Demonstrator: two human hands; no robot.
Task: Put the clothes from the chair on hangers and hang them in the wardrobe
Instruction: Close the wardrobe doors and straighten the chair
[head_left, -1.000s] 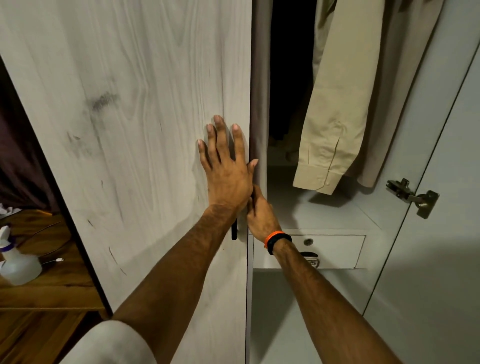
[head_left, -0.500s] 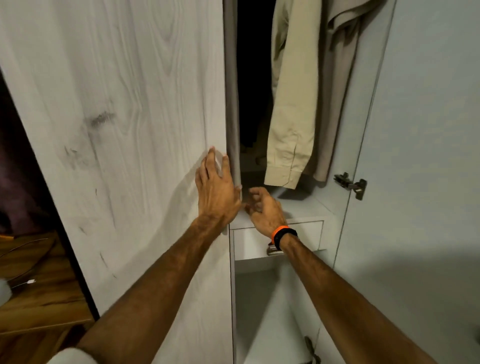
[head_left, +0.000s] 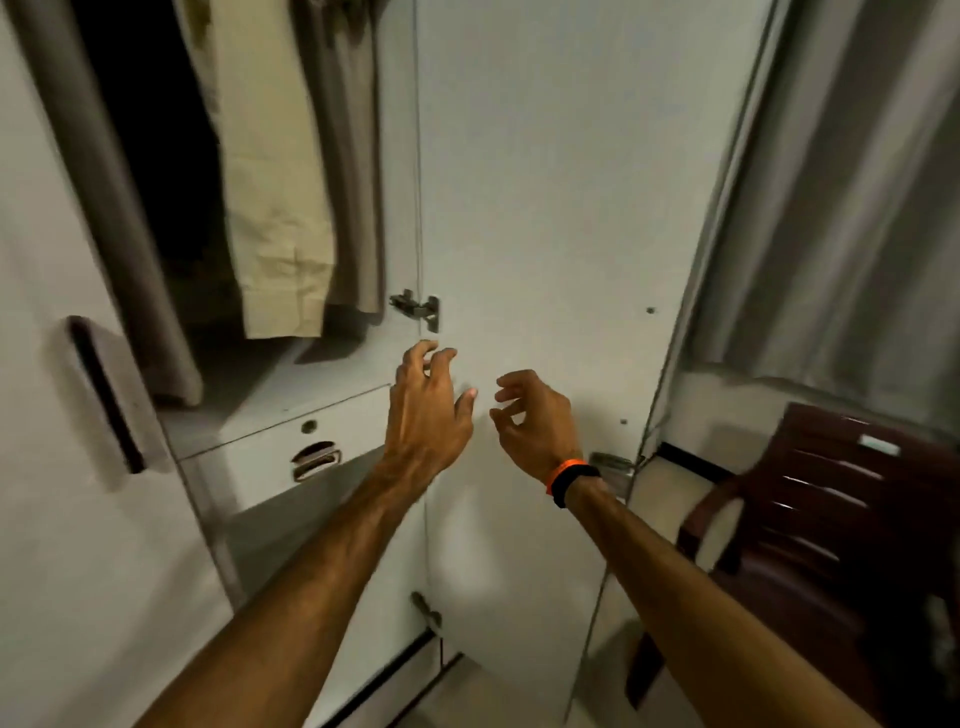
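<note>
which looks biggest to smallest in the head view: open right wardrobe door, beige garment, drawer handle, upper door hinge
1. open right wardrobe door
2. beige garment
3 and 4. drawer handle and upper door hinge: they look much alike in size, so no ranking.

Both bare forearms are extending forward and upward, side by side. The left hand (head_left: 423, 415) is showing its back, fingers loosely curled and spread, gripping nothing. The right hand (head_left: 535, 421) is hanging just beside it, fingers loosely curled, empty, an orange-and-black band (head_left: 571, 480) circling its wrist.
</note>
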